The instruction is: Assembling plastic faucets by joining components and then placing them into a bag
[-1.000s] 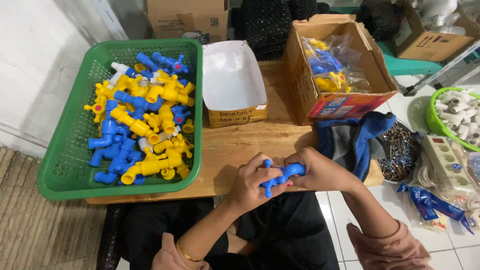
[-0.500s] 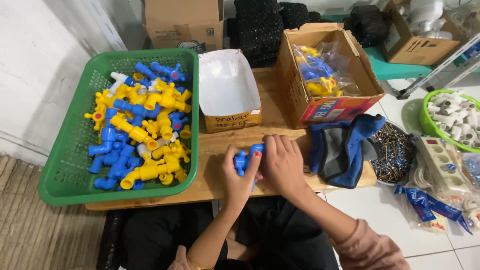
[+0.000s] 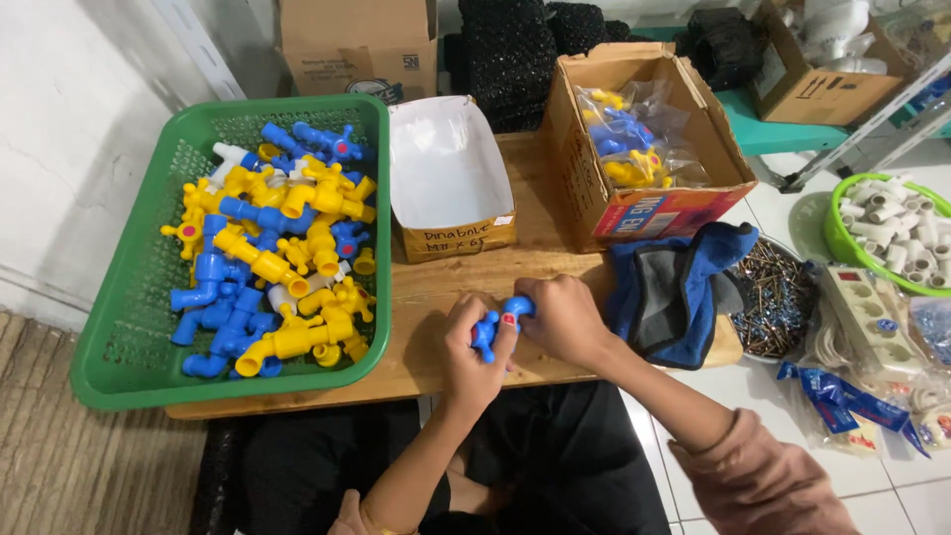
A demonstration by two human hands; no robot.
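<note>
We hold a small blue plastic tap (image 3: 492, 322) between both hands over the front edge of the wooden surface (image 3: 436, 287), near the six o'clock side of it. Our left hand (image 3: 474, 352) is clenched around the tap's lower end, thumb on top, while our right hand (image 3: 565, 319) has its grip closed on the upper end at about two o'clock from the left; the two hands touch.

At nine o'clock from the hands sits a green basket (image 3: 129, 337) heaped with blue and yellow taps (image 3: 272, 263). At twelve o'clock stands an open white-lined carton (image 3: 446, 173), empty inside as far as we can see. At one o'clock a cardboard box (image 3: 644, 203) holds bagged taps of the same colours. A blue and grey cloth (image 3: 669, 292) lies just beside our right hand at three o'clock, partly hanging over the surface's edge. Farther right on the floor we see a pile of screws (image 3: 783, 297), a power strip (image 3: 872, 312) and a green bowl of white fittings (image 3: 892, 223).
</note>
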